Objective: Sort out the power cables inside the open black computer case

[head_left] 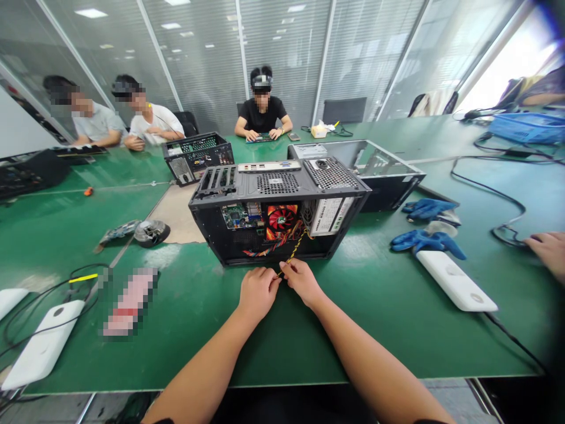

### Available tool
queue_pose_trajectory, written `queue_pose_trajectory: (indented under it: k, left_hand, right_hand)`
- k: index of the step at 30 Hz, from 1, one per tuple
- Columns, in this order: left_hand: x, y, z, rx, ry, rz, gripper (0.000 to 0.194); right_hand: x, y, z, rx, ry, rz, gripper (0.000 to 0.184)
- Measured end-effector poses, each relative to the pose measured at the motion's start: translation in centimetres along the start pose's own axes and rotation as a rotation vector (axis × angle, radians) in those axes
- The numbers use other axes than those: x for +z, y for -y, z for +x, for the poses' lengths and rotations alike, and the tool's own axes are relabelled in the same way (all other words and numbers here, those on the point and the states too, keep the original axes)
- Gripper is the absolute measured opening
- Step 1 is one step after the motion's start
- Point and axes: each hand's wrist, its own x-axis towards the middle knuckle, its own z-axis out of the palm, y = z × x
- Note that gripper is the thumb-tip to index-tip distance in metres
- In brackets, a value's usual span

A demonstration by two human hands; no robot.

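A black computer case [282, 187] lies in front of me with its open side facing my hands. Inside it show a motherboard [235, 217], a red cooling fan [282, 218] and a white-labelled power supply [332, 217]. A twisted yellow-and-black cable [296, 248] runs from near the power supply out over the case edge. My left hand [258, 288] pinches the cable's near end. Close beside it, my right hand [301, 281] has thumb and fingers closed on the same cable. The cable's tip is hidden by my fingers. Striped multicoloured wires [269, 250] hang inside the case.
Another opened case [392, 182] stands behind at right, a smaller one [198, 158] behind at left. Blue gloves [426, 238] and a white power bank [457, 281] lie right; a tape roll [151, 233] lies left. Several people sit around the table; another person's hand [549, 250] rests far right.
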Motion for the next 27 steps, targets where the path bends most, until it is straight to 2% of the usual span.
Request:
queue_pose_trajectory:
  k: [15,27]
  left_hand:
    - [-0.12,-0.03,0.06,0.020,0.030,0.058,0.018]
    - [-0.13,-0.22,-0.18,0.035,-0.042,0.108,0.011]
  right_hand:
    - [0.09,0.33,-0.14,0.016,-0.009,0.040,0.046]
    - [0.11,-0.12,0.02,0.019,-0.030,0.028,0.041]
